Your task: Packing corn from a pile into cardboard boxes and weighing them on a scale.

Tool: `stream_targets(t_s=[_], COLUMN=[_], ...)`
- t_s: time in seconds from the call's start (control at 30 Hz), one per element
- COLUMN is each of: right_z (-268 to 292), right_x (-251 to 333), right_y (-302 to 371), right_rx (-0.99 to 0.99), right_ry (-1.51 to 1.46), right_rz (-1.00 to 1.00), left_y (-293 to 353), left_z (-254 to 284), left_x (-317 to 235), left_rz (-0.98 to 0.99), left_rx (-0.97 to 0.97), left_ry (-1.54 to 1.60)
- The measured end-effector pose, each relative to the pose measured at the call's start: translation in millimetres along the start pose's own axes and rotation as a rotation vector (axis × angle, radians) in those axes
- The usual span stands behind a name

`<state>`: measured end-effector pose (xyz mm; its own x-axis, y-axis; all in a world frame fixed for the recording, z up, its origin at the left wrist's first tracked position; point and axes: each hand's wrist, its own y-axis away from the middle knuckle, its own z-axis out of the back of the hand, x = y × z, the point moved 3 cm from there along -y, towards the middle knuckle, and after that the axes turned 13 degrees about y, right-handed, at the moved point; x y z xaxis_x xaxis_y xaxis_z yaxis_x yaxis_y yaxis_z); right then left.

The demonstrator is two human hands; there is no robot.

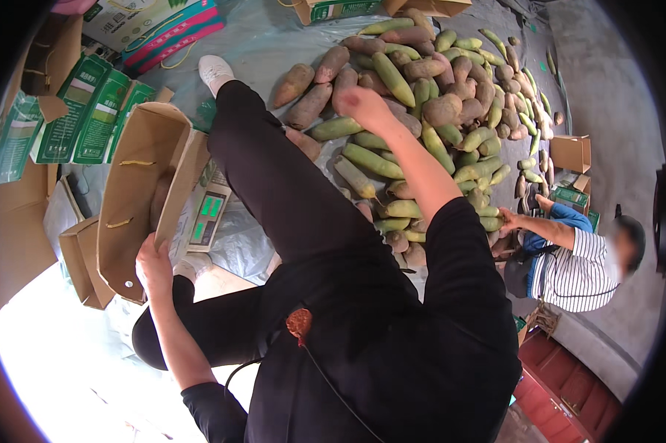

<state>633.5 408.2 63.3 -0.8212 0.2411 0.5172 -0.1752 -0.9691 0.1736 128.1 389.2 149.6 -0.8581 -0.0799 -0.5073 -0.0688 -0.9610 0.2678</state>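
Observation:
My left hand [154,266] grips the near edge of a long open cardboard box [135,225] with yellow cord handles. A dark rounded thing, perhaps a radish, lies shadowed inside it. Beside the box is a scale [204,218] with a lit green display, partly covered by the box. My right hand [364,107] reaches to the left part of a pile of radishes [443,111], some green, some reddish-brown. Its fingers look curled in; what they hold is hidden beneath the hand. A reddish-brown radish [332,63] and a green radish [336,128] lie close by.
Green printed cartons [89,111] stand at the left, with a smaller open box [85,258] below. Plastic sheeting [263,44] covers the floor. At the right, a person in a striped shirt [580,269] reaches into the pile, near an open carton [571,153] and a red chest-like thing [561,391].

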Motion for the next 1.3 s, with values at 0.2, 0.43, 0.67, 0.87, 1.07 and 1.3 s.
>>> stream_targets(t_s=[0.2, 0.43, 0.67, 0.87, 1.07, 1.3], right_z=[-71, -88, -124, -104, -40, -4], right_x=[-144, -113, -128, -131, -105, -106], right_y=[134, 210, 226, 229, 208, 158], right_rx=[0.390, 0.740, 0.620, 0.616, 0.320, -0.136], right_ry=[0.312, 0.917, 1.041, 1.112, 0.812, 0.047], right_rz=[-0.492, -0.217, -0.026, 0.000, -0.137, -0.226], left_y=[0, -2, 6, 6, 12, 8], left_z=[-7, -6, 7, 2, 4, 6], left_x=[13, 6, 1, -15, -14, -11], left_rz=[-0.022, -0.034, -0.008, 0.054, 0.072, 0.051], left_rx=[-0.023, -0.016, -0.054, -0.029, -0.076, -0.068], left_ry=[0.071, 0.106, 0.023, -0.048, -0.031, -0.032])
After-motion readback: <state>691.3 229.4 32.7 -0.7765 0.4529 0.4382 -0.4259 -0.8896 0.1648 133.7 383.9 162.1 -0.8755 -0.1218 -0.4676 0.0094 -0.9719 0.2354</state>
